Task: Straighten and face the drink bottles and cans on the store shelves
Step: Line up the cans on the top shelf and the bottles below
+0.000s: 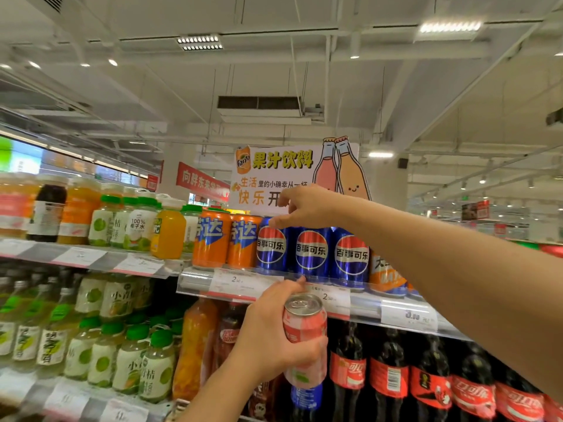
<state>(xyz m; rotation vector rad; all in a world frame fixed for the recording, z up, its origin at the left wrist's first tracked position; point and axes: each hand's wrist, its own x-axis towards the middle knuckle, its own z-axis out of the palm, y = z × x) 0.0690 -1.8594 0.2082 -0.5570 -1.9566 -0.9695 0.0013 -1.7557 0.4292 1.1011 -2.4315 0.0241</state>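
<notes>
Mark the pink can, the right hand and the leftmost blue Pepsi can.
pink can (305,330): head view, on its pink side wall.
right hand (307,205): head view, back of hand.
leftmost blue Pepsi can (271,249): head view, logo.

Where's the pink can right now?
In the head view the pink can is off the shelf, gripped by the left hand low at centre, below the blue Pepsi cans.

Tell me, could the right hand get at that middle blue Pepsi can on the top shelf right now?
Probably yes. The right hand already touches the top of the leftmost blue can, and the middle blue can stands right beside it at the shelf front with nothing over it. The left hand holds a pink can lower down.
</notes>
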